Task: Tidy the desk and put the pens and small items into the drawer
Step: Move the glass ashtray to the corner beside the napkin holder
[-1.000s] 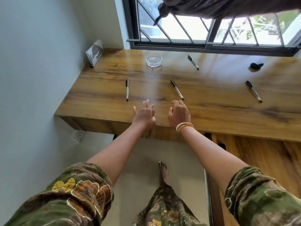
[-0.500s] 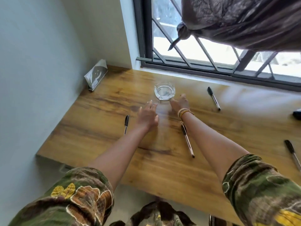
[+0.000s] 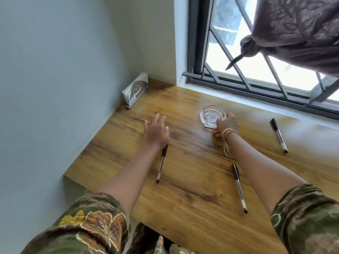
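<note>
- Wooden desk (image 3: 192, 208) set into a corner, left edge against the pale wall, far edge under the barred window (image 3: 244, 70).
- Right hand (image 3: 227, 123) on the near right rim of a clear glass ashtray (image 3: 211, 116), fingers curled round the rim, thumb low on the near side; banded with a stack of bangles and a knotted thread at the wrist.
- Ashtray flat on the wood, toward the far edge, below the window's left corner.
- Left hand (image 3: 156, 132) spread flat and relaxed over bare wood, holding nothing, well left of the ashtray, fingers pointed at the far left corner.
- Three black-capped pens lying loose: left pen (image 3: 161, 164) just beside the left wrist, cap end tucked against it; middle pen (image 3: 238, 187) alongside the right forearm, toward the near edge; right pen (image 3: 278, 135) apart from the rest, near the far edge by the window sill.
- Folded card stand (image 3: 135, 90) with a smiley face upright in the far left corner, touching the wall.
- Knotted brown curtain (image 3: 293, 30) hung above the window's right side.
- No drawer in view.
</note>
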